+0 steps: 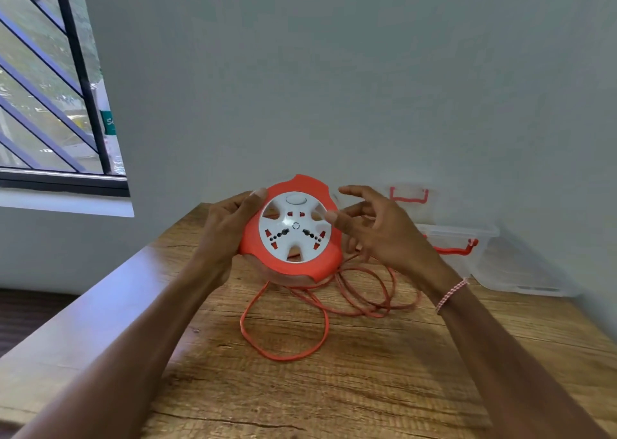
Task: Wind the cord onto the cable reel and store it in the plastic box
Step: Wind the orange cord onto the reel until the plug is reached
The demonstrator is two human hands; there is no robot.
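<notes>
The orange cable reel [290, 231] with a white socket face is held up above the table, tilted toward me. My left hand [227, 228] grips its left rim, thumb on the orange edge. My right hand [374, 228] is at the reel's right side with fingers spread, one fingertip touching the white face. The orange cord [283, 355] hangs from under the reel and lies in loose loops on the wooden table [334, 388]. The clear plastic box [467, 248] with red latches sits at the table's back right, against the wall.
The box's clear lid [409, 201] with a red handle leans on the wall behind my right hand. The wall runs close along the table's far and right sides. A barred window [50, 87] is at the upper left, and the table's left edge drops to a dark floor.
</notes>
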